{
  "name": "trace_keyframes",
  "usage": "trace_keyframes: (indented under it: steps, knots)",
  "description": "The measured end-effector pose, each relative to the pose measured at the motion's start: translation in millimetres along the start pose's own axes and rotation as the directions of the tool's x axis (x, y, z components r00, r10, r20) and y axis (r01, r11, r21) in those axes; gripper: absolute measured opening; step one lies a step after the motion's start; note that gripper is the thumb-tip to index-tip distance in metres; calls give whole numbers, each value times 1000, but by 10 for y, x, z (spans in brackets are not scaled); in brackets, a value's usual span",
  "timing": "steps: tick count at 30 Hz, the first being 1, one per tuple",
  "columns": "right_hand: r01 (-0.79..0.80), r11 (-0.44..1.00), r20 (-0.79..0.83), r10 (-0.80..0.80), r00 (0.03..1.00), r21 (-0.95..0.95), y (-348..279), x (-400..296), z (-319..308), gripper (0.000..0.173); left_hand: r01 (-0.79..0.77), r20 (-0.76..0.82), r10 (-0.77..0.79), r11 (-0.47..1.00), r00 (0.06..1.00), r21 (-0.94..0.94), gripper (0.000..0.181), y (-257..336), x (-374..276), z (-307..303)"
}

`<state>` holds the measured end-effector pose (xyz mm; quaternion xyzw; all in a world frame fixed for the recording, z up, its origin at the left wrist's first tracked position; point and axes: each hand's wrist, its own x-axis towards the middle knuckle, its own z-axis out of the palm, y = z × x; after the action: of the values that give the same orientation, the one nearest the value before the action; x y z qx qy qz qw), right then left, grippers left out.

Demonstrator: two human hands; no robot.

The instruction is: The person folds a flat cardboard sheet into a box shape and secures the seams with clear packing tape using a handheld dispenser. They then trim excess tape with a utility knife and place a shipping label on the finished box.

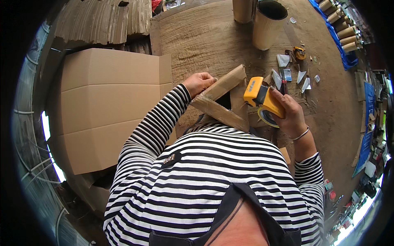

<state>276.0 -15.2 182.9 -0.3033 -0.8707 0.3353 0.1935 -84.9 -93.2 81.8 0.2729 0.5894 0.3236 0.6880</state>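
My left hand pinches the upper left side of a triangular cardboard frame, which has clear tape over its corners and a dark opening in its middle. The frame's lower edge rests close against my striped top. In my right hand is a yellow tape dispenser with a roll of tape below it. The dispenser's head is just right of the frame; whether tape joins the two cannot be told.
A large creased cardboard sheet lies at the left, below stacked cardboard. Cardboard tubes stand at the worktable's far side. At the right are a yellow tape measure and white scraps. More tubes lie on blue sheeting.
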Motion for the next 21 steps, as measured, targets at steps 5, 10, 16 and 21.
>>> trace_keyframes:
  steps: [5, 10, 16, 21]
  knots:
    - [-4, 998, 64, 1, 998, 60, 71, 14, -65, 80, 131, -30, -144, 768, 989, 627, 91, -37, 108, -59]
    - [42, 994, 87, -51, 995, 102, 111, 100, -1, 80, 109, 152, -181, 915, 972, 389, 51, -357, 629, -237]
    - [31, 994, 86, -40, 995, 106, 244, 158, 70, 77, -400, 119, 409, 718, 905, 570, 40, 799, 60, 692]
    - [100, 989, 122, -112, 986, 106, 456, 178, -130, 77, -292, 110, 543, 261, 832, 920, 33, 890, -50, 1002]
